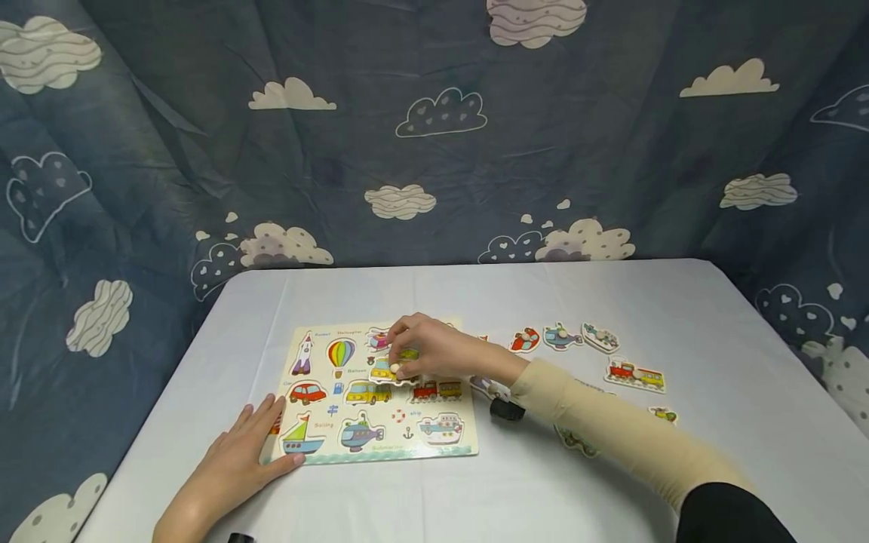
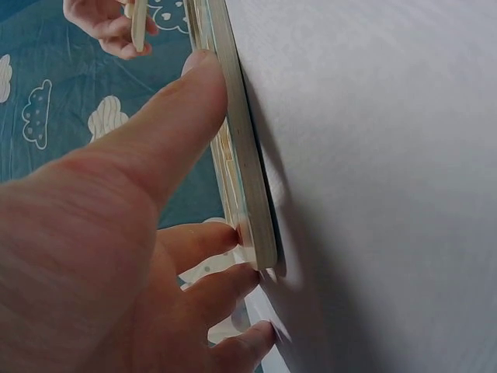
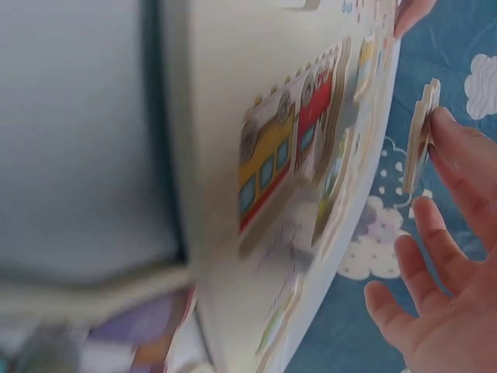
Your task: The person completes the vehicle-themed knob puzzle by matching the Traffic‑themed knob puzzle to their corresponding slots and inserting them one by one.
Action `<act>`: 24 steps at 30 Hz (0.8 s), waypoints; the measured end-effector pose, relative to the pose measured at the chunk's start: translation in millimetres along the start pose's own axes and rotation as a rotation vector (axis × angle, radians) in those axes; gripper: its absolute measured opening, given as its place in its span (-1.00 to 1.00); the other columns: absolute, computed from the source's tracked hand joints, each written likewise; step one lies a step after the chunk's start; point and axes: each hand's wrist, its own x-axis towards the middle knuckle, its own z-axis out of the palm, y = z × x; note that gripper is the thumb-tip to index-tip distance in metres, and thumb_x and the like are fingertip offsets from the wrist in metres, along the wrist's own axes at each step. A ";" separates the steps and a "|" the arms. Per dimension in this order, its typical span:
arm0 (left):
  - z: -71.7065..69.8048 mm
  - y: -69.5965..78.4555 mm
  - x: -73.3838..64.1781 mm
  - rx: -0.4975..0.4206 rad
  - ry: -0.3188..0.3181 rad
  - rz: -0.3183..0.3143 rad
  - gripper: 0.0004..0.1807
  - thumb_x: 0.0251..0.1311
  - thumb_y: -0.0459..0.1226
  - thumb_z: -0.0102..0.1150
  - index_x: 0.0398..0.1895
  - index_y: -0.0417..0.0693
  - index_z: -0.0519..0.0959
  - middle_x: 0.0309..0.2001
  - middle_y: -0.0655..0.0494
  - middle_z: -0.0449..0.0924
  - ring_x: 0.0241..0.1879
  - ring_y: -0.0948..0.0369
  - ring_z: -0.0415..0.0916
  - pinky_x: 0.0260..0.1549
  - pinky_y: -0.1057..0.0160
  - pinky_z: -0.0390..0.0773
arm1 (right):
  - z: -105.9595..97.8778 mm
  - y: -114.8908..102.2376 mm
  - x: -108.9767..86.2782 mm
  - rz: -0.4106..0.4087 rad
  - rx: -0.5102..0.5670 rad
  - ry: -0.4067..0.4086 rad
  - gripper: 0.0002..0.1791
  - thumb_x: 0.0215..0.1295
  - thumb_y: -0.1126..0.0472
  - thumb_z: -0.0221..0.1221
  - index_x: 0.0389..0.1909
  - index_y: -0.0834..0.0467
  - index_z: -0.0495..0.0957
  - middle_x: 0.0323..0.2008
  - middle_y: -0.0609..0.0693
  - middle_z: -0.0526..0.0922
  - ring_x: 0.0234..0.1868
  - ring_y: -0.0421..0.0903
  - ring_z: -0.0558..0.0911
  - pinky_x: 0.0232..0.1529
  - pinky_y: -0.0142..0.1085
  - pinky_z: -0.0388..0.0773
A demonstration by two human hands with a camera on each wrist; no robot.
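A pale puzzle board (image 1: 468, 422) printed with vehicles lies flat on the table. My left hand (image 1: 234, 456) rests at its front left corner, fingers spread along the left edge and thumb on the front edge. In the left wrist view, the thumb reaches over the board's thick wooden side (image 2: 252, 179). My right hand (image 1: 434, 347) is over the upper middle of the board, pinching a puzzle piece (image 1: 382, 370) with a yellow vehicle on it by its small round knob. From the right wrist, this piece (image 3: 419, 140) shows edge-on, raised off the board, the other fingers spread.
Right of the board lie loose pieces: a red plane (image 1: 525, 340), a submarine (image 1: 560, 337), a ship (image 1: 600, 338), a train (image 1: 634, 375) and a small one (image 1: 663, 414). My right forearm passes over others, one partly showing (image 1: 575, 441). A cloud-patterned cloth (image 1: 434, 166) hangs behind the table.
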 end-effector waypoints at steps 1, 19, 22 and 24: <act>-0.2 0.1 -0.1 -0.002 0.000 0.001 0.11 0.05 0.37 0.19 0.49 -0.17 0.18 0.46 -0.27 0.11 0.39 -0.38 -0.02 0.09 -0.54 0.09 | 2.0 -0.9 2.0 -0.005 0.003 -0.010 -0.89 0.21 0.10 0.39 -0.26 -0.08 0.68 0.16 0.00 0.50 0.22 -0.10 0.37 0.21 -0.21 0.35; 3.1 -0.7 2.6 0.016 -0.055 -0.045 0.18 0.00 0.41 0.17 0.50 -0.20 0.15 0.46 -0.30 0.09 0.40 -0.39 -0.06 0.09 -0.55 0.06 | 27.8 -14.8 29.4 -0.043 -0.111 -0.122 -0.92 0.20 0.05 0.39 -0.30 -0.11 0.71 0.09 -0.11 0.51 0.17 -0.15 0.37 0.22 -0.30 0.31; 2.7 -0.9 3.6 0.018 -0.057 -0.050 0.19 -0.01 0.42 0.16 0.51 -0.19 0.14 0.46 -0.31 0.08 0.40 -0.39 -0.07 0.09 -0.56 0.05 | 29.4 -16.3 33.3 -0.053 -0.137 -0.118 -0.91 0.17 0.04 0.41 -0.32 -0.13 0.71 0.09 -0.11 0.52 0.18 -0.15 0.38 0.27 -0.28 0.26; 2.3 -0.9 3.8 0.018 -0.058 -0.052 0.19 -0.01 0.42 0.16 0.51 -0.19 0.14 0.47 -0.30 0.07 0.40 -0.39 -0.07 0.09 -0.56 0.05 | 29.8 -17.4 35.4 -0.061 -0.153 -0.116 -0.91 0.16 0.04 0.42 -0.33 -0.14 0.71 0.10 -0.11 0.52 0.18 -0.16 0.39 0.30 -0.27 0.23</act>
